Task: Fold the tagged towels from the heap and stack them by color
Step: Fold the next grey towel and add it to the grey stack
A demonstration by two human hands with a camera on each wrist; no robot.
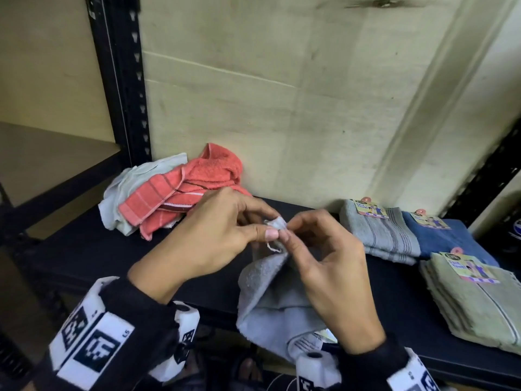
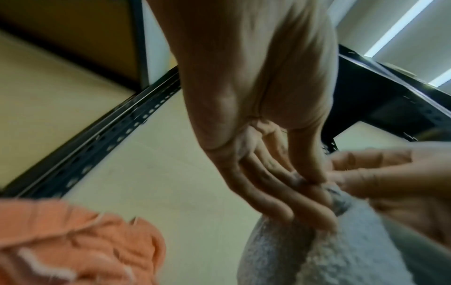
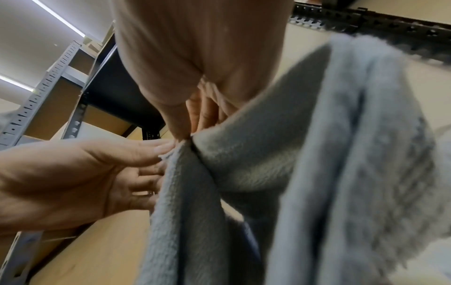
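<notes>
A grey towel (image 1: 270,294) hangs in front of the black shelf (image 1: 84,249), held up by one corner. My left hand (image 1: 214,235) pinches that corner between thumb and fingers. My right hand (image 1: 324,266) pinches the same corner right beside it, fingertips nearly touching. A paper tag shows at the towel's lower end (image 1: 313,338). The left wrist view shows my left hand (image 2: 310,185) gripping the grey towel (image 2: 317,254); the right wrist view shows my right hand (image 3: 187,133) on the grey towel (image 3: 305,173). The heap, with a coral towel (image 1: 191,190) over a pale one (image 1: 127,187), lies at the back left.
On the right of the shelf lie folded, tagged stacks: a grey stack (image 1: 380,230), a blue stack (image 1: 445,235) and a green stack (image 1: 476,300). A black slotted upright (image 1: 127,80) rises at the back left. A cream wall stands behind the shelf.
</notes>
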